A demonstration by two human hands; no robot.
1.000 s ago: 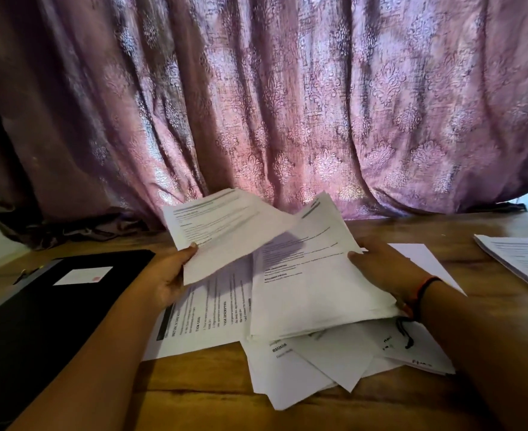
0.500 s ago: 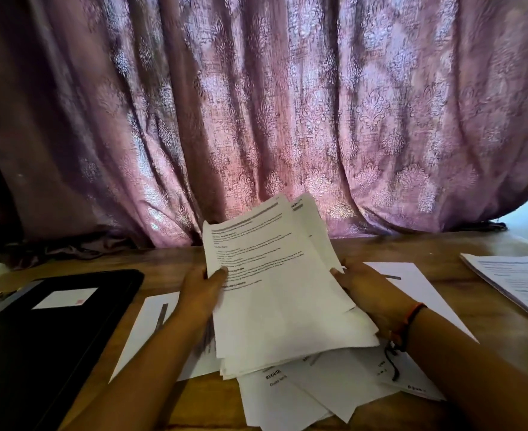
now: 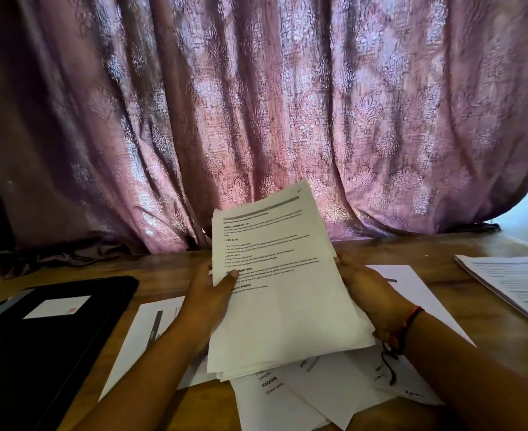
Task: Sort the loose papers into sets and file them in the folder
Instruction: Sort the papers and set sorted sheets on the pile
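Stack of printed sheets (image 3: 281, 290) held tilted above a wooden table (image 3: 169, 265), gripped at both side edges.
Left hand (image 3: 208, 293) grasps the left edge, thumb on the printed face; right hand (image 3: 366, 290) clasps the right edge. Loose papers (image 3: 303, 396) lie scattered directly beneath the stack. A black folder (image 3: 48, 353) with a white label (image 3: 58, 307) lies at far left, a separate paper pile (image 3: 511, 281) at far right, and a patterned mauve curtain (image 3: 256, 104) hangs behind.

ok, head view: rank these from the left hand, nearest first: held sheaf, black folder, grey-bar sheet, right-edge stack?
1. held sheaf: in the left hand grip, touching.
2. grey-bar sheet: lying flat just left of the wrist.
3. black folder: farther left.
4. right-edge stack: far right, opposite side.
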